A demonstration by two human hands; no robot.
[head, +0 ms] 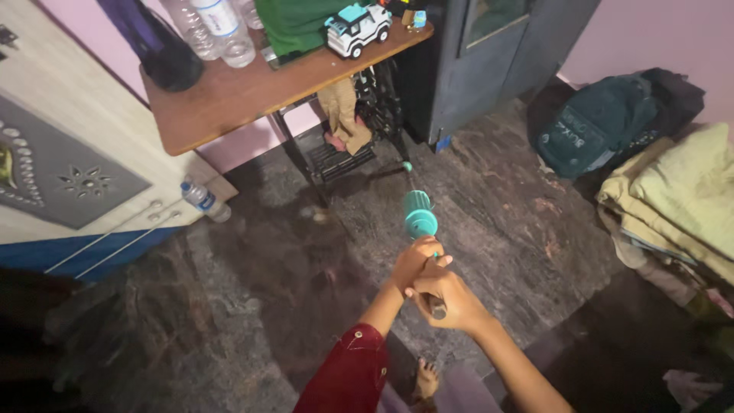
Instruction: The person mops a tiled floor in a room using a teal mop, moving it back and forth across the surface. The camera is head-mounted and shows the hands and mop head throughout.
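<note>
I hold a long mop handle (419,215) with a teal collar, pointing away from me toward the sewing-machine table (229,99). My left hand (414,261) grips the shaft just below the teal collar. Close behind it, my right hand (447,298) wraps around the near end of the handle. The pole's thin far end (407,166) reaches the dark stone floor near the table's black iron stand. The left arm wears a red sleeve (348,375). One bare foot (426,380) shows below my hands.
The wooden table carries plastic bottles (218,30), a dark vase, green cloth and a toy jeep (357,29). A bottle (203,199) lies on the floor by a white cabinet (69,153). A grey cupboard, a dark bag (604,126) and stacked cloths (680,199) stand right.
</note>
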